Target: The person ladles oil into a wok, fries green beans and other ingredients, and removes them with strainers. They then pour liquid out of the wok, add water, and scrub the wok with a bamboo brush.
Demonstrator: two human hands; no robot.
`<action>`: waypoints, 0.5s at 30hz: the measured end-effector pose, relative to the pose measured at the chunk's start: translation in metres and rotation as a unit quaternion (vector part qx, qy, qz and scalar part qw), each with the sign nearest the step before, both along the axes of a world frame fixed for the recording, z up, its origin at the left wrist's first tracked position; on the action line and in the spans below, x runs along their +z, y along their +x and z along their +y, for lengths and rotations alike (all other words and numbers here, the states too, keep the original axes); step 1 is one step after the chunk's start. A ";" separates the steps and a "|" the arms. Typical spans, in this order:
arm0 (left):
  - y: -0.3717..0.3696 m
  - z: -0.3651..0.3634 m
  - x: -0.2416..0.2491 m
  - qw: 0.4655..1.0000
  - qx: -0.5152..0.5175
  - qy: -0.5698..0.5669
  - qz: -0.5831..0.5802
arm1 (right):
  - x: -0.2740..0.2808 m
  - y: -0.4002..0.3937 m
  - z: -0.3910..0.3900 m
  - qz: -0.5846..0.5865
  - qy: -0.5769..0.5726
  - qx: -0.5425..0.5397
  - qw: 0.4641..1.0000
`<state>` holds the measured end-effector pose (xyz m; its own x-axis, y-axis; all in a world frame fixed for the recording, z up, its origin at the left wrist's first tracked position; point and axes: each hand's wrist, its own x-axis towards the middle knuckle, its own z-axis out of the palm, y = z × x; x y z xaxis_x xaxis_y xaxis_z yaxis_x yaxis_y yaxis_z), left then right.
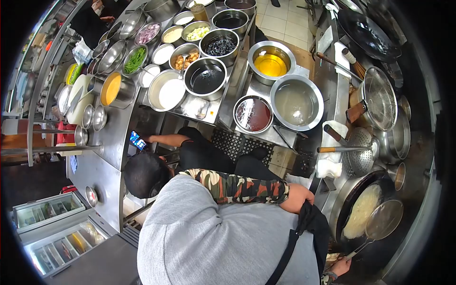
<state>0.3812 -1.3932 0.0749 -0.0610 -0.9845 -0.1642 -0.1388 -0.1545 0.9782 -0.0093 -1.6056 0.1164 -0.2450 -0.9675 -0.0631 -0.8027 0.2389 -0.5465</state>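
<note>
My left hand (pixel 297 197), at the end of a camouflage sleeve, is closed at a bunched black cloth (pixel 311 217) beside my grey top. A black strap runs down from that cloth. At the lower right my right hand (pixel 340 266) grips the handle of a wire-mesh skimmer (pixel 385 218). The skimmer's round head hangs over the right part of a dark wok (pixel 340 209). A pale yellowish, foamy mass (pixel 363 211) lies in the wok, partly behind the mesh. Some fingers of both hands are hidden.
A perforated ladle (pixel 361 149) and a large strainer (pixel 380 102) lie beyond the wok. Basins of yellow liquid (pixel 271 62), cloudy liquid (pixel 297 102) and red sauce (pixel 253 114) stand left of the stove. A person with dark hair (pixel 146 175) holds a phone (pixel 137 140) close by.
</note>
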 end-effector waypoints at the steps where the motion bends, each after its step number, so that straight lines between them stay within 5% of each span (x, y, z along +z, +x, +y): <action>1: -0.001 0.001 -0.002 1.000 0.005 -0.009 -0.006 | 0.001 0.003 -0.001 0.001 0.000 0.001 1.000; 3: 0.001 0.003 0.002 1.000 0.006 0.001 0.000 | 0.003 0.006 0.000 -0.046 0.085 0.011 0.995; 12: 0.002 -0.001 0.010 1.000 -0.015 0.007 -0.012 | 0.022 0.007 0.011 -0.051 0.012 -0.031 0.998; 15: 0.001 -0.003 0.011 0.999 -0.023 0.016 -0.032 | 0.014 0.004 0.018 -0.049 0.046 0.045 0.997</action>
